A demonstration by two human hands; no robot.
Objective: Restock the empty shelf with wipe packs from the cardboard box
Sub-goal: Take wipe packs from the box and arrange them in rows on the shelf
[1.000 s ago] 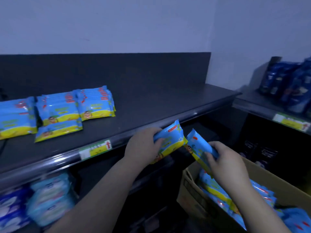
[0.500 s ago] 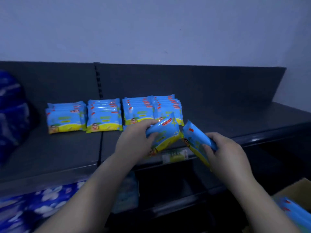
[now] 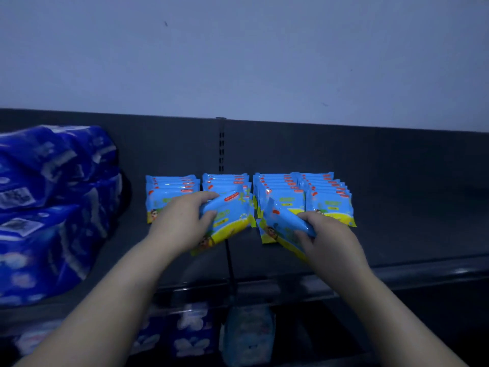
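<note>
Left hand (image 3: pixel 182 223) grips 1 blue-and-yellow plastic wipe pack (image 3: pixel 230 218); right hand (image 3: pixel 328 242) grips a 2nd pack (image 3: pixel 283 223), both tilted, probably to front the 4 rows (image 3: pixel 328 200) at 12 o'clock on the dark metal shelf (image 3: pixel 397 221).

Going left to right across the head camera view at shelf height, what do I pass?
The dark blue plastic-wrapped bundles → left hand → blue-and-yellow wipe pack it holds → second blue-and-yellow wipe pack → right hand holding it → bare dark grey shelf. The stacked rows of packs behind overlap the hands, so they're left out.
</note>
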